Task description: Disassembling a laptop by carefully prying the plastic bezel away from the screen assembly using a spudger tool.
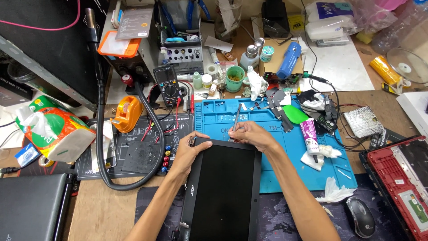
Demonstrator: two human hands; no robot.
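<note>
A black laptop screen panel [223, 187] lies face up across the blue repair mat [276, 174] and a dark desk pad. My left hand [187, 151] grips the panel's top left corner. My right hand [252, 134] rests on the panel's top edge and holds a thin metal tool [236, 117] whose tip meets the bezel near the top middle. The tool's handle points away from me over the mat.
A tube of glue [310, 136] and crumpled tissue lie right of my hand. A red laptop shell [401, 178] and a mouse [360, 216] sit at right. A multimeter [167, 85], orange tape dispenser [127, 114] and black hose are at left; a closed laptop [31, 205] lower left.
</note>
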